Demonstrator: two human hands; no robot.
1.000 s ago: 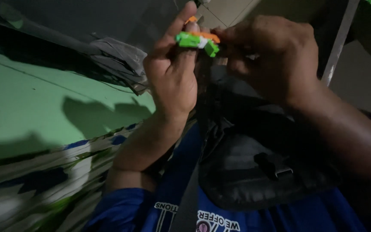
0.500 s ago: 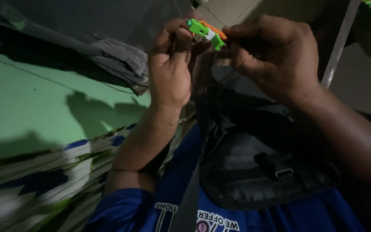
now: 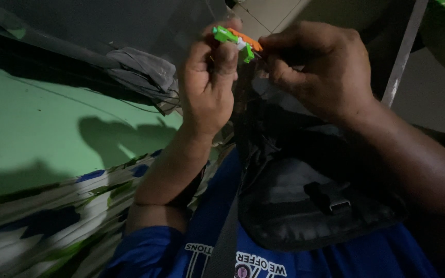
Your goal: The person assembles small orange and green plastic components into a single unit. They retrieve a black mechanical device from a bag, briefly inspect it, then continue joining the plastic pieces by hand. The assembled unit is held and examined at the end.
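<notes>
My left hand [image 3: 208,85] is raised in front of me and pinches a small green and orange plastic piece [image 3: 235,39] between thumb and fingers. My right hand [image 3: 318,72] meets it from the right, its fingertips closed on the orange end of the same piece. A black strap [image 3: 243,118] hangs down from just below the piece to a black bag [image 3: 305,206] that rests on my chest. A small buckle [image 3: 330,198] sits on the bag's front. Both forearms are bare below blue sleeves.
A green wall [image 3: 37,134] fills the left side, with bundled grey cables [image 3: 140,77] along its top. A leaf-patterned cloth [image 3: 42,226] lies at the lower left. A pale metal bar [image 3: 403,51] runs diagonally at the upper right.
Both hands have kept hold of the green and orange piece and turned it, so its green end now points up to the left. The hands shifted slightly right.
</notes>
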